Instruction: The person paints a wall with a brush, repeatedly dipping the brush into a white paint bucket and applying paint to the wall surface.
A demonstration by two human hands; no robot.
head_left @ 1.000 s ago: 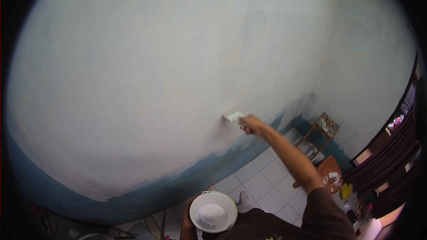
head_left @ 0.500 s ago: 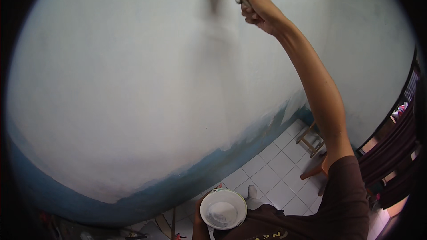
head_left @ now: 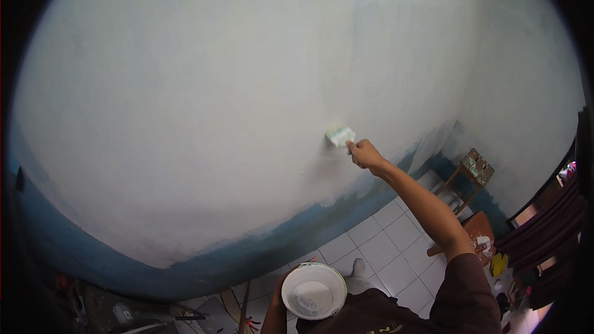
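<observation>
- Head view, centre: right hand (head_left: 366, 154) reached out at full arm's stretch, its fingers pressed together around the handle of a paintbrush (head_left: 341, 135), whose pale, paint-loaded bristles lay flat against the wall (head_left: 185, 99).
- Paintbrush sat near the middle of the picture, above the line where the whitish coat gave way to a darker blue band (head_left: 204, 266) along the foot of the wall.
- Wall filled most of the view, pale and patchy, with fainter grey-blue streaks showing through toward the upper right.
- Head view, bottom edge: left hand (head_left: 279, 291) held a round white bowl (head_left: 314, 291) of white paint close to the body, fingers wrapped on its left rim; how tightly they closed could not be told, as the bowl hid most of them.
- Dark brown sleeve (head_left: 467, 297) covered the right upper arm; the forearm was bare.
- Below the bowl, a foot (head_left: 359, 267) stood on the white tiled floor (head_left: 396, 241), just out from the wall.
- Head view, right side: small wooden stool (head_left: 473, 172) stood against the blue band in the corner, well apart from the brush.
- Nearer the person, a brown wooden stand (head_left: 477, 229) carried small clutter, with dark red curtains (head_left: 544, 229) hanging at the far right rim.
- Lower left corner lay in shadow, with loose tools and cables too dim to tell apart.
</observation>
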